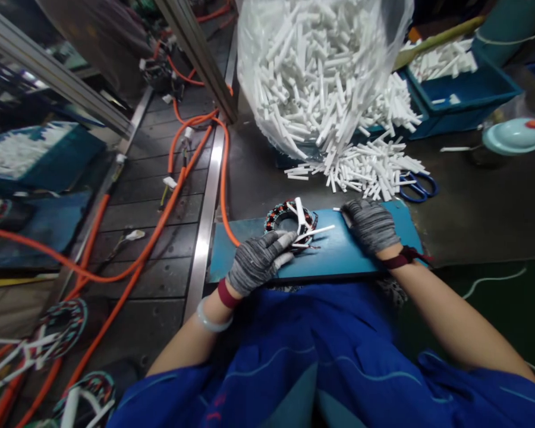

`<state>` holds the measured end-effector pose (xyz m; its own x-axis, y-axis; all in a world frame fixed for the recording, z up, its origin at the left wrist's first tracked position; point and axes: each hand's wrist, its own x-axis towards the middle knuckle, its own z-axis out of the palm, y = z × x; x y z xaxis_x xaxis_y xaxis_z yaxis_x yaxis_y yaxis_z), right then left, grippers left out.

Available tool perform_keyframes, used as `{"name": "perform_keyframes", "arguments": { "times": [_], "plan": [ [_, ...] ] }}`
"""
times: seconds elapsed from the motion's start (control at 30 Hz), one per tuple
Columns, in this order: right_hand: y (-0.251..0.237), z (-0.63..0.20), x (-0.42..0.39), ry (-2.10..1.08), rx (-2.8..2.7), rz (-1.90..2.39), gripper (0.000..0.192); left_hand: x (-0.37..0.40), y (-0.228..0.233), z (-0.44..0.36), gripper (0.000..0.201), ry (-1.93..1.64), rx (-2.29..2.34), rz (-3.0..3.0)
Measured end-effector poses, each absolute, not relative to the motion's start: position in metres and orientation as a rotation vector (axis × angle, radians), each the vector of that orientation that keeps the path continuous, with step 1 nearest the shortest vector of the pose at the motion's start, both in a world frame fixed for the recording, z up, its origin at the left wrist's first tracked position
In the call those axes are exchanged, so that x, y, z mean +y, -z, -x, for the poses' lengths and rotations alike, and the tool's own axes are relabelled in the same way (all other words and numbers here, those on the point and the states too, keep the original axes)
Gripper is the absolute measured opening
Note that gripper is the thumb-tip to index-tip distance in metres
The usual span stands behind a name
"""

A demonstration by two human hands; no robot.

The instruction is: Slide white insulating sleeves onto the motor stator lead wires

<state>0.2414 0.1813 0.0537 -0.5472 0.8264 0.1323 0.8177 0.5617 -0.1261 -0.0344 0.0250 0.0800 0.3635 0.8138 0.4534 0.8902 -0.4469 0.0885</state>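
Fingers [282,241] of the left hand [259,261] curl against the near edge of the stator [289,221], steadying it on the blue board [330,252] that lies across the lap; whether they pinch the loose sleeve [314,233] beside it I cannot tell. Right hand [371,224] rests on the board with fingers bent down, seemingly over a small white piece at its tip, though the grasp is hidden. One sleeve [299,215] already stands upright on the stator and a few white ends show near it, so the work looks only begun on this unit. Plenty of sleeves remain in the pile [365,166] on the worktop and in the bag [312,65]; scissors [417,187] lie just beside the pile.
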Motion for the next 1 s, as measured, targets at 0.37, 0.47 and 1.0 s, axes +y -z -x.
{"name": "perform_keyframes", "arguments": {
  "times": [0.37,0.47,1.0],
  "plan": [
    [-0.074,-0.244,0.108,-1.270,-1.752,1.121,0.022,0.020,-0.071,0.034,0.023,0.646,-1.434,2.417],
    [-0.063,-0.236,0.092,-1.390,-1.719,1.218,0.022,0.018,-0.072,0.034,0.023,0.652,-1.434,2.404],
    [-0.069,-0.226,0.092,-1.924,-1.380,1.107,0.035,0.017,-0.070,0.033,0.028,0.689,-1.493,2.404]
  ]
}}
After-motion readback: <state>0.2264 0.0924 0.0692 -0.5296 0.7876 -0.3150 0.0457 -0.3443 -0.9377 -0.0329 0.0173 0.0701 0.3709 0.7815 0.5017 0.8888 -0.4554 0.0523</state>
